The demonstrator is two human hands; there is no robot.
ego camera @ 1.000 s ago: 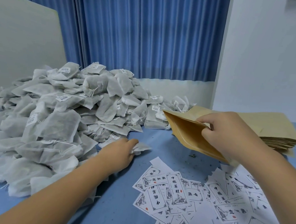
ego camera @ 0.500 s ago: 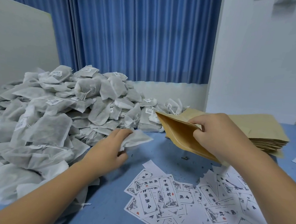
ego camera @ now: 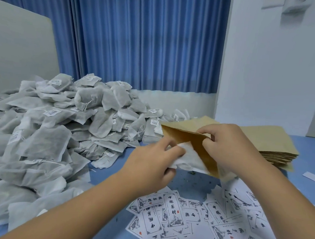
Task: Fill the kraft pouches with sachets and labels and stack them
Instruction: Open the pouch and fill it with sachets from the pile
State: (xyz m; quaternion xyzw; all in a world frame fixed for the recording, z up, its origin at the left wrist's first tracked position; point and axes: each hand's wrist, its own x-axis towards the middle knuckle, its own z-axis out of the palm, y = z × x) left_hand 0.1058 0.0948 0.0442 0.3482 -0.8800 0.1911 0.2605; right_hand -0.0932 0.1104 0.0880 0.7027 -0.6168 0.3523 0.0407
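My right hand pinches the upper edge of a brown kraft pouch and holds its mouth spread toward the left, above the blue table. My left hand grips a white sachet whose far end lies inside the pouch mouth. A big heap of white sachets covers the left side of the table. Printed paper labels lie scattered in front of me. A flat stack of kraft pouches sits behind my right hand.
A blue curtain hangs behind the table and a white wall stands at the right. A grey board leans at the far left. Small dark crumbs dot the blue tabletop under the pouch.
My left hand lifted a sachet from the heap's edge and carried it right into the pouch mouth. My right hand kept holding the pouch, shifting its grip to spread the opening.
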